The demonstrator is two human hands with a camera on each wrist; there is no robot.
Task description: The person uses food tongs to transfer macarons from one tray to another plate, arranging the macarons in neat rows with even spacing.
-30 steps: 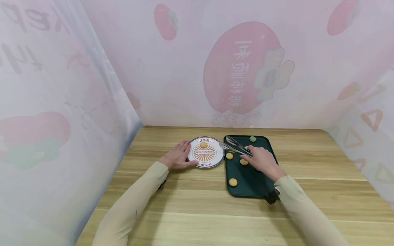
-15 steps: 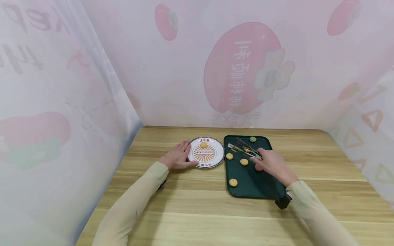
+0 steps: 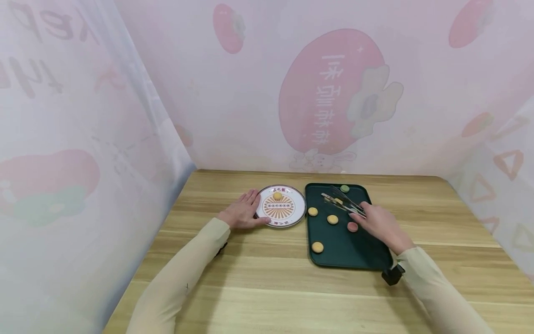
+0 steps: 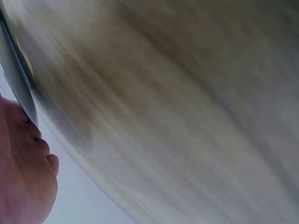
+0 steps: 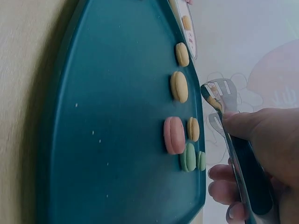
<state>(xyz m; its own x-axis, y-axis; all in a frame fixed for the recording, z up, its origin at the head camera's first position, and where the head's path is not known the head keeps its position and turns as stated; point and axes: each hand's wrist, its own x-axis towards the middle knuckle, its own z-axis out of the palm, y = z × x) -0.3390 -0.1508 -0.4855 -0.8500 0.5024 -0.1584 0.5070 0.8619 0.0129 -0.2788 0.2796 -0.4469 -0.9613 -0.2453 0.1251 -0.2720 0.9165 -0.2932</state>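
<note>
My left hand (image 3: 243, 213) rests at the left rim of a white patterned plate (image 3: 290, 217), fingers extended and thumb over the near edge. One yellow macaron (image 3: 277, 196) lies on that plate. In my right hand (image 3: 385, 226) I hold metal serving tongs (image 5: 239, 161), their slotted tips apart with nothing between them. The tongs hover above the far part of a dark green tray (image 3: 346, 253). Below and left of them lie yellow macarons (image 5: 179, 87), a pink macaron (image 5: 174, 135) and green macarons (image 5: 188, 157). The left wrist view catches only curled-looking fingertips (image 4: 44, 148) beside the plate's edge.
Plate and tray stand side by side on a wooden table (image 3: 267, 292). One yellow macaron (image 3: 317, 247) lies near the tray's front left corner. Pink and white printed cloth (image 3: 250, 93) hangs behind the table and along both sides.
My right hand has drawn the tongs rightward, from beside the plate's rim to over the tray, uncovering the pink macaron. My left hand stays at the plate.
</note>
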